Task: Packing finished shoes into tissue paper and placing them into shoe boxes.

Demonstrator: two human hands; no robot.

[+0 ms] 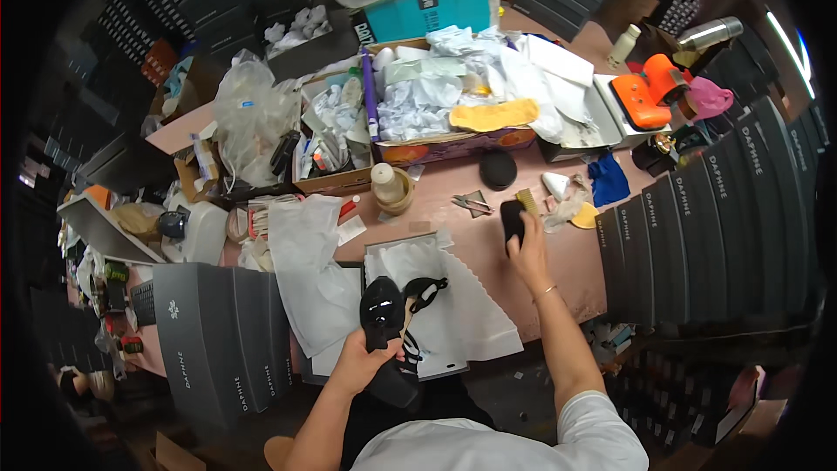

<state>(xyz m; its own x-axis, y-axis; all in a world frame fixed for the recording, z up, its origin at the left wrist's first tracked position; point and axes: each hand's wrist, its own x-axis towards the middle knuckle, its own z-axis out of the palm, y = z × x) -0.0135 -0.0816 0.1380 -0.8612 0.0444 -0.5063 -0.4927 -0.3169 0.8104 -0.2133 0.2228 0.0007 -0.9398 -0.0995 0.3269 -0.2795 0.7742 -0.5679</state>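
My left hand (pixel 364 359) grips a shiny black shoe (pixel 382 303), held tilted over an open shoe box (pixel 445 372) at the table's front edge. A second black shoe part with straps (pixel 426 293) shows beside it, partly hidden. White tissue paper (pixel 475 318) lines the box and spreads over its right side. Further right, my right hand (pixel 528 253) closes round a black brush (pixel 513 225) with yellowish bristles, just above the pink tabletop. Behind the brush lie a round black pad or lid (pixel 498 170) and small pliers-like cutters (pixel 472 204).
Stacked dark shoe boxes stand at the right (pixel 697 235) and left (pixel 209 331). Across the back is a carton of crumpled paper (pixel 418 105) with a yellow cloth (pixel 494 115) on its edge. An orange tape dispenser (pixel 643 98), a blue cloth (pixel 609 180) and a beige bottle (pixel 387 183) stand around.
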